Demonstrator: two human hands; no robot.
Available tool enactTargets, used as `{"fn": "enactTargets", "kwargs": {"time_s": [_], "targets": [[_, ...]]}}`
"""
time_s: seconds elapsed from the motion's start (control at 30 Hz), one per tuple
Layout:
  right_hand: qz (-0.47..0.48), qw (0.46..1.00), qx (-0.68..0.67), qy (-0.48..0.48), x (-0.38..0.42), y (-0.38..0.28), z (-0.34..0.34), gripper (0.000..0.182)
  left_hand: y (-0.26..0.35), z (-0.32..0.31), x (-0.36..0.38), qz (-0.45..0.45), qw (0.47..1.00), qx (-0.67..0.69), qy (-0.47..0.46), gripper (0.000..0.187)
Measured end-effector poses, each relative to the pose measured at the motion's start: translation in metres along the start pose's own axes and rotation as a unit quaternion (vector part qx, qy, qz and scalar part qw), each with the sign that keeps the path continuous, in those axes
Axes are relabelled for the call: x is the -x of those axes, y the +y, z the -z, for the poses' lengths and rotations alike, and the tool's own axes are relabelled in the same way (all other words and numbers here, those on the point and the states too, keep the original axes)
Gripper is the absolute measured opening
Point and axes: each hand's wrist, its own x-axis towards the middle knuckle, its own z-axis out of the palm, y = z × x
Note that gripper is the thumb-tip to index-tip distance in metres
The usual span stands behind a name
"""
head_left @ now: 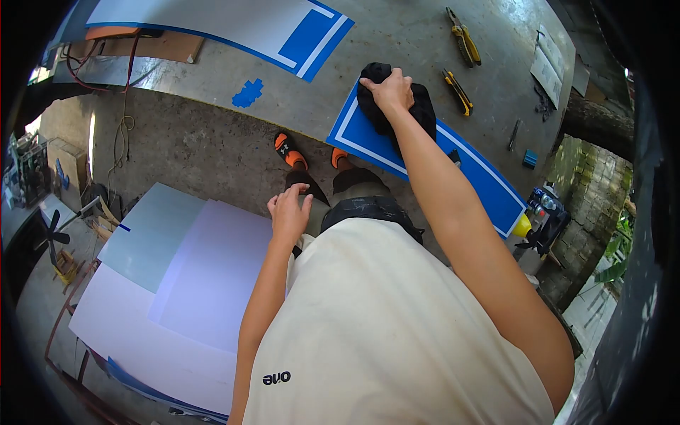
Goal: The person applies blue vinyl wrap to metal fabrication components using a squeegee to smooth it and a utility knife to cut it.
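My right hand [392,92] is closed on a bunched black cloth [418,113]. The cloth rests on the left part of a long blue panel [473,190] with a white border line, lying along the table's near edge. A small dark object [454,157] sits on the panel, partly behind my right forearm. Down beside my hip hangs my left hand [289,211], its fingers apart and nothing in them. Beyond the panel, yellow-and-black pliers [465,44] and a yellow utility knife [457,92] lie on the grey table [397,42].
Another blue-and-white panel [312,42] lies at the table's upper left, with a blue scrap [248,93] nearby. A small blue block [530,159] and printed paper [547,67] are at the right. Large pale sheets [205,276] are stacked behind my left side.
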Motion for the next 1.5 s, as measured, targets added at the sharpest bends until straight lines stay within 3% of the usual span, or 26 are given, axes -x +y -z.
{"fn": "enactTargets", "kwargs": {"time_s": [0.27, 0.5, 0.77, 1.5], "targets": [[-0.059, 0.998, -0.017, -0.006, -0.006, -0.004, -0.003, 0.078, 0.004, -0.002, 0.006, 0.006, 1.000, 0.027, 0.003, 0.027], [0.099, 0.994, 0.041, 0.002, 0.053, 0.020, -0.027, 0.069, -0.004, -0.006, 0.007, 0.016, 0.999, 0.040, 0.004, 0.028], [0.142, 0.987, 0.058, -0.038, 0.099, 0.030, -0.046, 0.066, 0.003, -0.003, -0.004, 0.024, 0.998, 0.057, -0.023, 0.028], [0.129, 0.989, 0.033, -0.066, 0.093, 0.031, -0.040, 0.068, 0.012, 0.006, -0.018, 0.022, 0.999, 0.030, -0.023, 0.030]]}}
